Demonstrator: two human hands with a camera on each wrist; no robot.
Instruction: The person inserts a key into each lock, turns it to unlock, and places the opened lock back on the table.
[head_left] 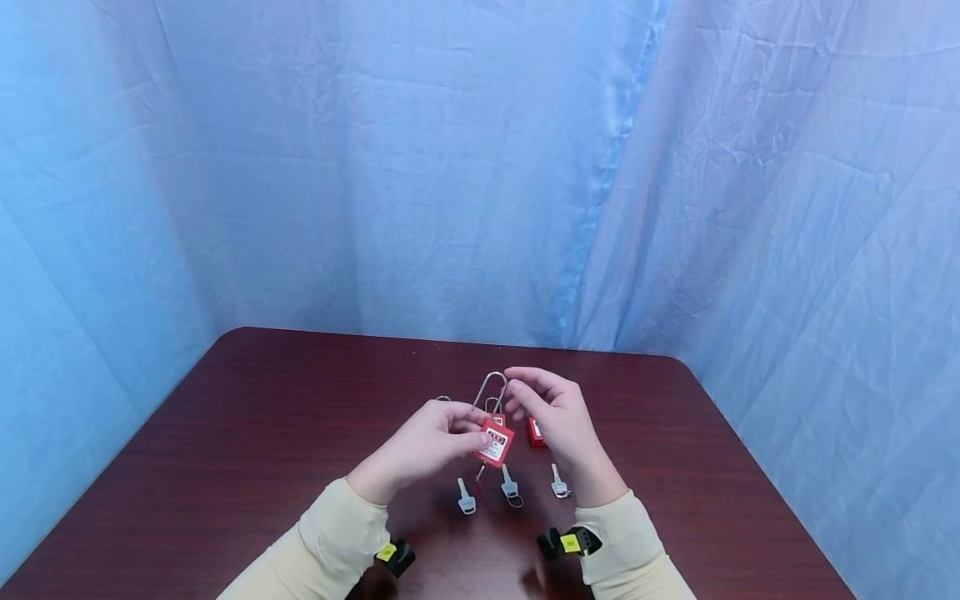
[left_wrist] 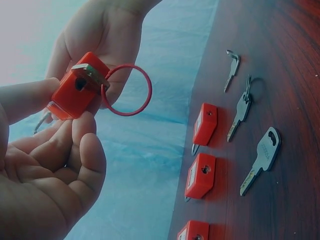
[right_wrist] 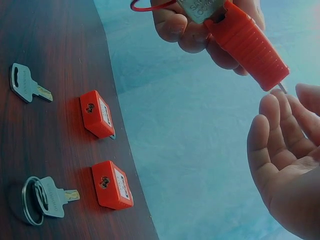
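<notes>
Above the tabletop (head_left: 285,417), the left hand (head_left: 420,446) pinches the body of a red safety padlock (head_left: 495,442) between thumb and fingers (head_left: 467,435). At about one o'clock from it, the right hand (head_left: 558,417) pinches the top of the padlock's long steel shackle (head_left: 487,387) with its fingertips. A red ring (left_wrist: 127,90) hangs from a key in the lock's underside. Three keys (head_left: 510,486) lie in a row at six o'clock from the lock, and other red padlocks (left_wrist: 204,124) rest on the wood behind it.
</notes>
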